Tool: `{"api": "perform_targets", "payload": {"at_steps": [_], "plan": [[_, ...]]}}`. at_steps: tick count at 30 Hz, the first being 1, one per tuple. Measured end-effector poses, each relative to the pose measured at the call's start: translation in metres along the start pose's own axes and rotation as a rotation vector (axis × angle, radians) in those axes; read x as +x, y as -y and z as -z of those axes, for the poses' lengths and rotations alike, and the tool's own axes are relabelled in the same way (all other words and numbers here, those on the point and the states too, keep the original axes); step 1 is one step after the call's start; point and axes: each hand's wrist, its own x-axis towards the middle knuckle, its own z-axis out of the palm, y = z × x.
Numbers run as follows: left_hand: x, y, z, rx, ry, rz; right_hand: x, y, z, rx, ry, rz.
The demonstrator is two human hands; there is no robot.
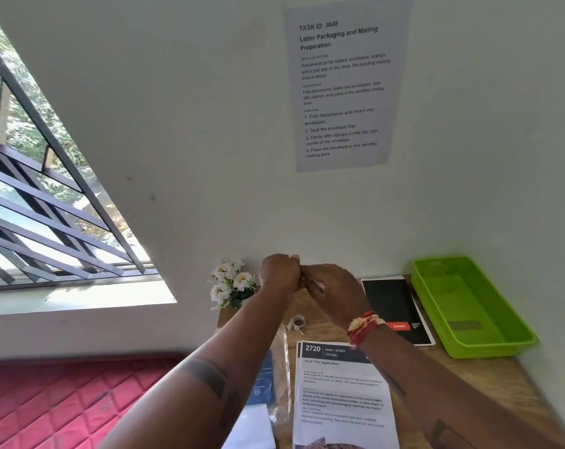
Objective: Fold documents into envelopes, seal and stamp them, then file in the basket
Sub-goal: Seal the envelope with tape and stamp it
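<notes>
Wall: pale, smooth painted wall (209, 124) rising behind the counter, with a barred window (48, 196) at the left.
Wall sheet: white rectangular paper notice (342, 89) stuck flat on the wall, headed "Letter Packaging and Mailing Preparation".
Bed: red quilted mattress (64, 403), diamond-stitched, lying to the left of the counter's edge.
Counter: brown wood-grain counter (481, 377) set against the wall; a bare strip shows in front of the basket, toward the right edge.
Basket: lime-green rectangular plastic basket (469, 306), low-walled with rounded corners, at the far right of the counter close to the wall; no envelope lies in it.
Documents: white printed paper sheets (342, 393), stacked flat at the near middle of the counter, top sheet headed "2720"; right forearm crosses the upper right corner.
Notebook: black spiral-bound notebook (394, 306) with a red label, flat, between the documents and the basket.
Clear sleeve: long, crinkled, transparent plastic sleeve (282, 371) lying just left of the documents.
Flowers: small bunch of white artificial flowers (231, 281) at the counter's far left corner, by the wall.
Tape: small clear tape roll (299, 321) on the counter below the hands.
Left hand: left hand (279, 273) raised above the counter, fingers curled and pinching a small pale piece I cannot identify.
Right hand: right hand (331, 291), red-and-yellow thread band at the wrist, touching the left; fingers curled onto the same small piece.
</notes>
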Motion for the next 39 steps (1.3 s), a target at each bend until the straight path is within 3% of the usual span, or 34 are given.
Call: {"api": "perform_targets", "payload": {"at_steps": [2, 5, 9, 12, 16, 24, 31, 39], "plan": [[0.003, 0.01, 0.007, 0.084, -0.012, -0.003, -0.011, -0.007, -0.004, 0.069, 0.065, -0.059], [0.005, 0.032, 0.017, 0.067, -0.013, 0.022, -0.034, -0.028, -0.012, 0.203, -0.057, -0.276], [-0.002, 0.065, 0.033, -0.101, 0.087, 0.209, -0.059, -0.074, -0.017, 0.267, -0.213, -0.769], [-0.01, 0.091, 0.046, -0.179, 0.124, 0.318, -0.083, -0.108, -0.02, 0.421, -0.179, -1.153], [-0.02, 0.132, 0.066, -0.132, 0.145, 0.418, -0.121, -0.124, -0.032, 0.663, -0.139, -1.368], [-0.028, 0.215, 0.09, 0.084, 0.06, 0.485, -0.156, -0.118, -0.047, 0.414, 0.018, -1.337], [-0.03, 0.239, 0.093, 0.505, 0.075, 0.254, -0.172, -0.113, -0.063, 0.096, 0.18, -1.145], [-0.037, 0.249, 0.087, 0.743, 0.044, -0.031, -0.174, -0.099, -0.08, -0.221, 0.309, -0.902]]}}
